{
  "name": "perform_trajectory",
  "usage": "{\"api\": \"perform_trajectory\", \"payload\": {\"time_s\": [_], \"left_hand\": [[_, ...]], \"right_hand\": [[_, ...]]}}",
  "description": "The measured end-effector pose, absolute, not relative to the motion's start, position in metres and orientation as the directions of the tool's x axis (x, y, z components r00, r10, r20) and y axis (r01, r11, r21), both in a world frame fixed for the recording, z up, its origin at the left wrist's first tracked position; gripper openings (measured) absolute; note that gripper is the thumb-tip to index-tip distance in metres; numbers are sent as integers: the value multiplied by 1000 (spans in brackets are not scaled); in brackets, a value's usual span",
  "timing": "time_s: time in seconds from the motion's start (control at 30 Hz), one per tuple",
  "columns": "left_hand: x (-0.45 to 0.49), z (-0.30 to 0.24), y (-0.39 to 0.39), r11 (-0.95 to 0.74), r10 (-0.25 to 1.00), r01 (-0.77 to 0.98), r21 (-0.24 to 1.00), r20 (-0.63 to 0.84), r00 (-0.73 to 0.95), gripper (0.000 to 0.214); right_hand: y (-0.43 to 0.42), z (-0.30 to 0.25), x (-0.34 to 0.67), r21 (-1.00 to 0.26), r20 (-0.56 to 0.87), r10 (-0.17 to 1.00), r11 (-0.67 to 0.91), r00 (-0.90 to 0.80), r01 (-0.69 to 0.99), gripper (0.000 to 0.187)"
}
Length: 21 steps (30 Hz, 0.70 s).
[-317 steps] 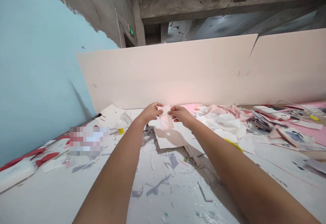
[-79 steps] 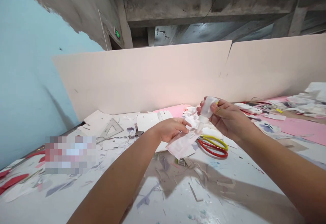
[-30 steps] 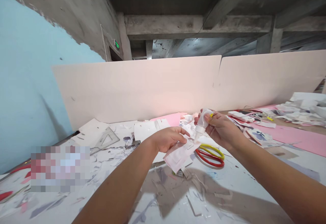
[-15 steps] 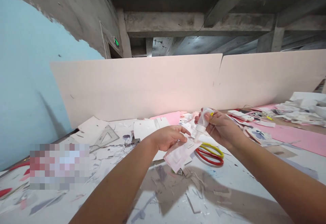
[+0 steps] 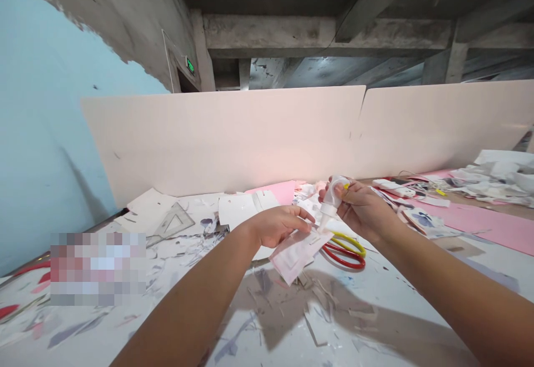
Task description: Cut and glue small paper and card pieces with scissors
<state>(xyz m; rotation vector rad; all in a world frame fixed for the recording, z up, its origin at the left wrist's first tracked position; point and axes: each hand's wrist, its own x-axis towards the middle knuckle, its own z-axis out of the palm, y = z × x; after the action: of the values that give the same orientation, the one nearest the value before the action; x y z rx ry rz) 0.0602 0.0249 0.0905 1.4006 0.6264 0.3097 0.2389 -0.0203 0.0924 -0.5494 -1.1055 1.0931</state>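
Since the earliest frame, the pale pink rectangular piece [image 5: 294, 256] had passed from both hands to the left hand [image 5: 280, 225] alone, and the right hand [image 5: 364, 206] had come to hold a squeeze bottle [image 5: 334, 192]. Left thumb and fingers were pinched on the piece's far side; right fingers were wrapped round the bottle — upside down and tilted, its nozzle [image 5: 324, 219] over the piece's right end. Whether tip and piece touched could not be told.

Working well seemed to call for a low, steady nozzle, a light squeeze, the piece held flat, and left fingertips kept out of the nozzle's path.

The piece was held above the middle of the desk [image 5: 104, 347], with scissors [image 5: 350, 267] just beyond its right end — their looped handles could snag a low move. A pale partition [image 5: 233, 139] bounded the far edge; a set square [image 5: 187, 223] lay toward the far left corner. Room for moving seemed widest toward the near edge, above flat scraps [image 5: 317, 325].
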Motion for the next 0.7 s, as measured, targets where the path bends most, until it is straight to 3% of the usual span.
{"api": "perform_trajectory", "payload": {"time_s": [0.4, 0.7], "left_hand": [[62, 85, 29, 165, 509, 144, 976, -210, 835, 41], [61, 88, 28, 172, 548, 134, 976, -208, 811, 40]], "right_hand": [[-20, 91, 239, -803, 420, 905, 405, 66, -437, 14], [-17, 96, 240, -764, 445, 893, 420, 71, -490, 7]]}}
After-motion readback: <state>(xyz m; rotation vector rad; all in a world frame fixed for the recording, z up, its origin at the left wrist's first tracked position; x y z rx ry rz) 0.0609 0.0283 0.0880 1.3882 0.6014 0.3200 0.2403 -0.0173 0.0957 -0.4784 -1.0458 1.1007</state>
